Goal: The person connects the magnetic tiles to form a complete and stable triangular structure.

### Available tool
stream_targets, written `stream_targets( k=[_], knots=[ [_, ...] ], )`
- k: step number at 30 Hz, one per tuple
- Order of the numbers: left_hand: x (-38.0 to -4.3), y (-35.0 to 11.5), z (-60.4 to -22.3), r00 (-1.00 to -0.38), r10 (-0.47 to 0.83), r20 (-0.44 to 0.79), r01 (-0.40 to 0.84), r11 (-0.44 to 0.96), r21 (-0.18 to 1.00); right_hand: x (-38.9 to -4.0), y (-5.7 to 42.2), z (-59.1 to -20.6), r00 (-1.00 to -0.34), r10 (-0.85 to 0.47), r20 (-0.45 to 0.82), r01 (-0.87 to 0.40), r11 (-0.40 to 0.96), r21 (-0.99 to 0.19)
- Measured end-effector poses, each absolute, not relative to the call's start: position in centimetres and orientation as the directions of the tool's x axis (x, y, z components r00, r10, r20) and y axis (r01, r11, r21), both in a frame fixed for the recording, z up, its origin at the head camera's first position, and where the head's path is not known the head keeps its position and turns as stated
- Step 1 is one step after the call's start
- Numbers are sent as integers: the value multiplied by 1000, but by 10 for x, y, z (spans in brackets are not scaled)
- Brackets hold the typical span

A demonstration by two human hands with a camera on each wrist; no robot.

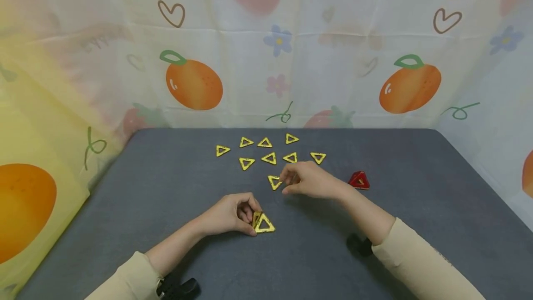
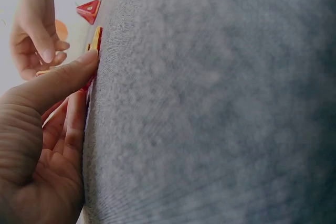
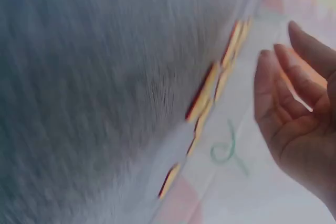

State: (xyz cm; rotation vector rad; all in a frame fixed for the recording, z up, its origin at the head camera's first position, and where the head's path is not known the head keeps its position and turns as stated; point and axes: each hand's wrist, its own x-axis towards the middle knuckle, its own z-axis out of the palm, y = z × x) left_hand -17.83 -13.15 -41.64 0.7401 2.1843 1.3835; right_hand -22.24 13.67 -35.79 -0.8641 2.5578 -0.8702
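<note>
In the head view my left hand point(image 1: 233, 214) grips a small group of yellow triangle tiles point(image 1: 264, 224) standing joined at an angle on the grey table. Its thumb presses the lower edge and the other fingers are partly hidden behind the tiles. My right hand point(image 1: 310, 180) hovers beside a flat yellow triangle tile point(image 1: 273, 182), its fingers loosely bent. Nothing shows between those fingers in the right wrist view, where the hand point(image 3: 299, 114) is apart from the tiles. Whether a fingertip touches the near tile cannot be told from the head view.
Several yellow triangle tiles point(image 1: 247, 164) lie flat towards the back of the grey table point(image 1: 125, 207). To the right, behind my right forearm, stands a red pyramid of triangle tiles point(image 1: 360, 180). A patterned cloth point(image 1: 250, 82) hangs beyond the table's far edge.
</note>
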Motion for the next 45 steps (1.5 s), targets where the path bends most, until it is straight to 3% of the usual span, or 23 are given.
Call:
stream_targets(
  k=[6,15,45],
  knots=[
    [-177,-134,-416,-750,657,-81,203,345,916,-244,161,-356,-836,-533,-133,-348,701,-623],
    [-179,-133,-418,-749,657,-90,191,344,919,-255,181,-372,-822,-511,-253,-248,720,-648],
    [-179,-132,-416,-752,652,-101,186,357,915,-255,178,-377,-837,-505,-211,-291,737,-610]
  ],
)
